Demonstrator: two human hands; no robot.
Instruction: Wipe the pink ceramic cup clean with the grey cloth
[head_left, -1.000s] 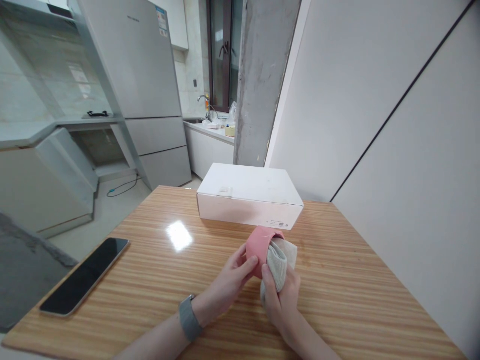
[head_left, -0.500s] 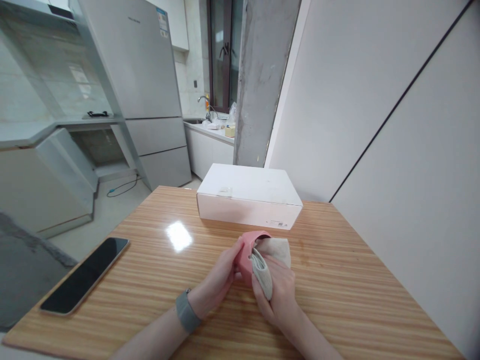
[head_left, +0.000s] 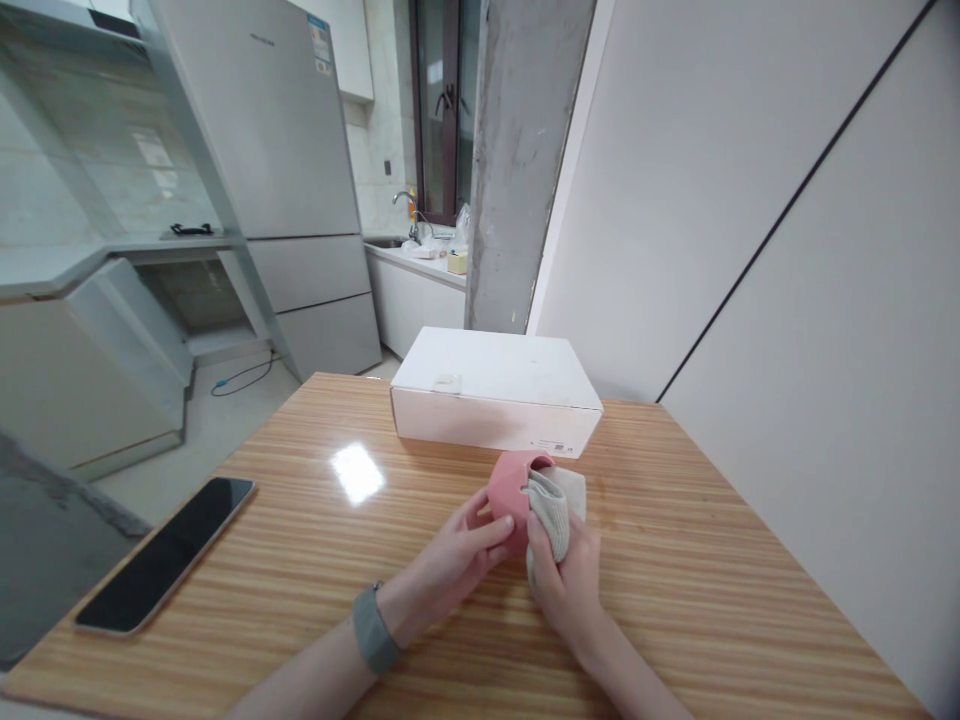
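Note:
My left hand [head_left: 457,560], with a grey band on its wrist, is closed around the near left side of a pink hollow container [head_left: 510,485]. The container is tilted, its dark opening facing right; its exact kind I cannot make out. My right hand [head_left: 574,580] grips a folded light-grey ribbed cloth [head_left: 551,510]. Part of the cloth is pressed against the rim of the opening, and another flap spreads out behind my right fingers. How far the cloth reaches inside is hidden.
A white box [head_left: 495,385] stands on the wooden table [head_left: 690,560] just beyond my hands. At the left edge lies a dark-screened phone [head_left: 169,555]. Behind are a grey fridge [head_left: 262,150], a concrete pillar [head_left: 517,160] and a counter with a sink [head_left: 386,242].
The pink container has turned and shifted slightly right and away from me. My left thumb now lies across its near side. My right hand has moved a little right with the cloth.

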